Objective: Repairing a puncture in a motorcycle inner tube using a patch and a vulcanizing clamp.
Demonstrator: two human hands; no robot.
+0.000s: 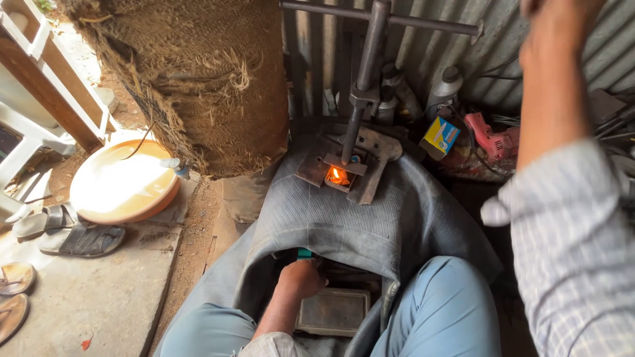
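A grey rubber inner tube (pixel 370 218) lies draped over my lap and the ground in front. At its far edge a screw press (pixel 362 92) with a T-bar handle (pixel 430 25) clamps down on it, and a small flame (pixel 337 176) burns under the clamp plate. My left hand (pixel 301 277) reaches down under the near fold of the tube, beside a flat metal tin (pixel 334 311). A small teal thing (pixel 303 253) shows just past its knuckles, and the fingers are hidden. My right hand (pixel 552 20) is raised at the top right, cut off by the frame edge.
A big burlap-wrapped bundle (pixel 198 79) stands at the left. An orange basin (pixel 119 185) and sandals (pixel 73 231) lie on the concrete beyond it. Bottles (pixel 444 89), a yellow-and-blue box (pixel 441 135) and a pink power drill (pixel 493 139) crowd the corrugated wall behind the press.
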